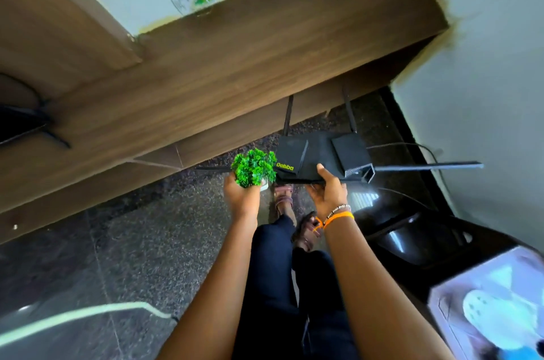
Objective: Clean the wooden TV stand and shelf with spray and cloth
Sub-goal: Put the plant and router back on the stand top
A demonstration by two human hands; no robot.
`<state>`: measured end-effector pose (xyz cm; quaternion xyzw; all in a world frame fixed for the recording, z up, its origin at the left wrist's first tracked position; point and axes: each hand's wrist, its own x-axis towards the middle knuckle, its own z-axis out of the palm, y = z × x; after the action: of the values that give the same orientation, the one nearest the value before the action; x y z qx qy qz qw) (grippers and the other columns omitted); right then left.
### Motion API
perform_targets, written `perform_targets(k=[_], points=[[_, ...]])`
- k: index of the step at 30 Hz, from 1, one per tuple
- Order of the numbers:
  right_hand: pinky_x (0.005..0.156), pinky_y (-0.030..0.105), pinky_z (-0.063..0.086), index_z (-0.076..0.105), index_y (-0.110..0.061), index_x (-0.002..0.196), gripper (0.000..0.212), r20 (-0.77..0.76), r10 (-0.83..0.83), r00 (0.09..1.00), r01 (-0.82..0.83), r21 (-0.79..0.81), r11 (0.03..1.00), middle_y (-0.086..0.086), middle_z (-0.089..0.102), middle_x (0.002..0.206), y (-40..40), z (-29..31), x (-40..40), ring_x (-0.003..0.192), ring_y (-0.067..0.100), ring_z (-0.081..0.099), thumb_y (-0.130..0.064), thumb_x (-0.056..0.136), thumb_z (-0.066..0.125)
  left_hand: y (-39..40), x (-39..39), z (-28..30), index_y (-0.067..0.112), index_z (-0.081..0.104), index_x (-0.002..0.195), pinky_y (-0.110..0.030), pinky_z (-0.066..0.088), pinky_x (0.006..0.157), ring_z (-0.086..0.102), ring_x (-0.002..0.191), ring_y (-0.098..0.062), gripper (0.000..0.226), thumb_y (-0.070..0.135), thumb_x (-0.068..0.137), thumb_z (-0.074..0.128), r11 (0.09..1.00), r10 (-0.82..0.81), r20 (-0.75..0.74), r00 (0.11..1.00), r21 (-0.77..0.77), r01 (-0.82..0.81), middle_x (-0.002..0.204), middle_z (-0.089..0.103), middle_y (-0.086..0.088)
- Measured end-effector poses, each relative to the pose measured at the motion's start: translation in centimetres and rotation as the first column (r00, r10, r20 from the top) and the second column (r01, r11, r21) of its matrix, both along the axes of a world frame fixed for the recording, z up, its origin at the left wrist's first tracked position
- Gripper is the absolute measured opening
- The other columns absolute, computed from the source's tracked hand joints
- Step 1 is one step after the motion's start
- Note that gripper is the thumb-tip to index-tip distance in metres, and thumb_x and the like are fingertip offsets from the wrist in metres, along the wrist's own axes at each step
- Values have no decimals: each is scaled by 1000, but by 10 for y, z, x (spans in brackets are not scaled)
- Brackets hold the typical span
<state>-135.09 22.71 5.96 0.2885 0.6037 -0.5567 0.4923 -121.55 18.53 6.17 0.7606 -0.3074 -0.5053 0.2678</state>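
I'm looking down at both hands held out over the dark floor (pixel 147 242), just off the front edge of the stand (pixel 235 65). My left hand (pixel 240 196) is curled round the base of a small green plant (pixel 253 166), and its fingers are mostly hidden under the leaves. My right hand (pixel 329 191) grips the near edge of a black router (pixel 321 159), thumb on top and the other fingers beneath. The router's antennas stick out at 12 and 3 o'clock. Plant and router touch, or nearly so, side by side.

The stand fills the frame from 9 to 1 o'clock. Its long top shows bare wood in the stretch nearest me. At 9 o'clock a dark foot, probably the TV's, rests on it. A tilted wooden board rises at 11 o'clock; it may be the shelf, but the blur leaves me unsure.

I judge the task barely begun. This looks like clearing: things are lifted off so the wood can be wiped. No spray bottle or cloth is in view, and neither hand is free to take one. Still to do: set these two down, spray, wipe stand and shelf, then put everything back.
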Motion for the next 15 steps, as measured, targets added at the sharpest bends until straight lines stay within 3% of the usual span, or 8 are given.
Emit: perform_targets(k=[2,5,10,13,15], points=[[47,26,51,49,-15,97,25,7,-19,1000,19,32,999,9,59,91,4,8,14,60,16,56,-8,82,67,2,13,6,8,62,107,-28,48,82,61,94,-23,41,-8,70,69,999,13,12,1000,-41,-12,110,66,-16],[53,28,50,46,-20,83,26,-26,-104,994,105,22,994,6,60,94,10,12,38,66,15,58,-5,80,68,5,31,12,12,62,105,-28,47,79,62,93,-24,40,-10,72,65,996,61,-2,998,-65,-61,109,66,-16],[67,30,52,44,-21,101,34,-64,-99,993,93,-81,992,2,60,99,12,22,70,79,14,59,-4,81,66,15,57,15,4,61,111,-45,51,86,62,92,-27,42,-10,71,65,978,192,-26,981,-73,-194,108,66,-20],[70,32,55,49,-22,96,28,-63,-25,998,15,-156,988,4,62,100,-4,26,80,86,18,61,-2,83,64,12,67,14,-1,59,114,-43,49,80,59,91,-24,43,-13,73,64,947,302,-74,950,-87,-308,108,64,-22],[82,39,54,53,-21,97,26,-66,37,997,-50,-207,977,5,62,105,-23,23,86,94,21,60,-2,84,62,0,75,12,-3,58,114,-35,45,73,56,87,-20,43,-16,73,61,933,340,-102,935,-89,-349,102,63,-18]])
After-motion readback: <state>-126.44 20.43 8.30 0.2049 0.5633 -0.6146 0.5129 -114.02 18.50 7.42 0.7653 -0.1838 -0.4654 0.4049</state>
